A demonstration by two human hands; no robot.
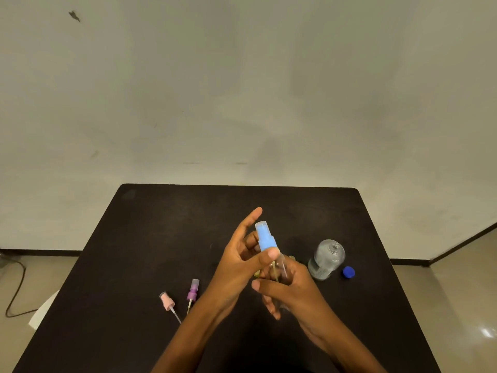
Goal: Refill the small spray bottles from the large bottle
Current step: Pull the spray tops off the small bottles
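Above the middle of the black table (134, 265) I hold a small clear spray bottle (281, 269). My right hand (290, 289) grips its body. My left hand (239, 262) pinches its blue spray head (265, 236) between thumb and fingers, the index finger straight. The large clear bottle (326, 258) stands uncapped just right of my hands, with its blue cap (348, 272) lying beside it. Two loose spray heads lie to the left, one pink (168, 302) and one purple (192, 292), each with its dip tube.
The table stands against a pale wall. A white chair edge (43, 310) shows at the left, and a dark cable (16, 289) runs over the floor there. Tiled floor lies to the right of the table.
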